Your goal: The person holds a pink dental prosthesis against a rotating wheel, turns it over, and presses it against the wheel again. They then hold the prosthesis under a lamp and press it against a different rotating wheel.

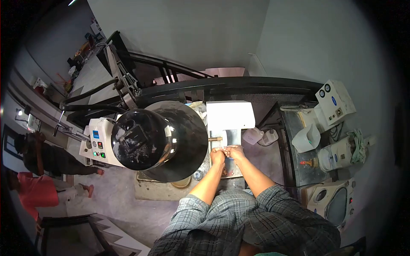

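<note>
My left hand (218, 156) and my right hand (234, 152) meet in front of me with their fingers pinched together. Whatever small thing is between the fingertips, I cannot make it out. Just beyond them is a pale wheel (225, 137), right at the fingertips in this view. A brass-coloured spindle (215, 139) points out to the left of the wheel. Above both sits a white machine housing (230, 115). A large glossy black dome with a wide flared rim (188, 141) stands close on the left, hiding part of the bench.
A control panel (99, 147) is left of the dome. Plastic jugs (253, 135) stand right of the wheel. Farther right, a side bench (294, 119) holds a white pitcher (306, 138) and a gauge box (335, 103). A black railing (256, 83) runs behind. Two people are at far left.
</note>
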The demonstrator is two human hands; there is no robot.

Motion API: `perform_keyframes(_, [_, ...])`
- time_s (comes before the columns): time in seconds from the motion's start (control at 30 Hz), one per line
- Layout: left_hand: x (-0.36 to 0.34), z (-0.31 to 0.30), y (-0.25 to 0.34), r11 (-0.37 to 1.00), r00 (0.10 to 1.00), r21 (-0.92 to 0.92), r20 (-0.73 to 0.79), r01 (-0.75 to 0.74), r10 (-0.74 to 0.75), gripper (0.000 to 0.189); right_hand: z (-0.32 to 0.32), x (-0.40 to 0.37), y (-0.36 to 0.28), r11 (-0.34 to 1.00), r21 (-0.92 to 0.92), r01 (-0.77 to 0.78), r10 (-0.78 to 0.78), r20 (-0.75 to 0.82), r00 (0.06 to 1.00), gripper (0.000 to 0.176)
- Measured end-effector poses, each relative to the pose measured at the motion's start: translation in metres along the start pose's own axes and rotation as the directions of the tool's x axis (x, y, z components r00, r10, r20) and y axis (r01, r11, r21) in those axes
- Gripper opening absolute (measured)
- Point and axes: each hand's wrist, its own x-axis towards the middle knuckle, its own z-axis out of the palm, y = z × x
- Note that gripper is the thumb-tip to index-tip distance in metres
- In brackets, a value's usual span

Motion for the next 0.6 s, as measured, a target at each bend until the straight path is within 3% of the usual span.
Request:
perform_keyframes(0.2, [0.005,0.0,-0.009,0.999,1.0,0.033,-0.008,-0.012,0.012,0.012,-0.003,0.001,0.0,1.0,-0.028,-0.003,0.003,-0.007,1.0,0.01])
perform_keyframes(0.3, [0.005,-0.003,-0.005,0.999,0.998,-0.028,0.067,0.021,-0.02,0.01,-0.002,0.0,-0.002,0.999,-0.038,-0.01,0.011,0.028,1.0,0.012])
perform_keyframes(0.47, [0.008,-0.002,-0.008,1.0,0.999,-0.003,-0.033,0.031,-0.031,0.01,-0.004,-0.001,-0.001,0.999,-0.041,0.0,0.002,0.029,1.0,0.012])
perform_keyframes(0.53, [0.007,-0.005,-0.002,0.999,0.998,0.042,0.066,0.024,-0.026,0.008,0.001,-0.008,-0.01,0.999,-0.041,-0.022,0.023,0.021,1.0,0.011])
perform_keyframes(0.6, [0.011,-0.002,-0.01,0.996,1.0,0.086,-0.01,-0.013,0.014,0.008,-0.004,0.003,-0.002,0.999,-0.024,-0.049,0.049,0.0,0.999,0.009])
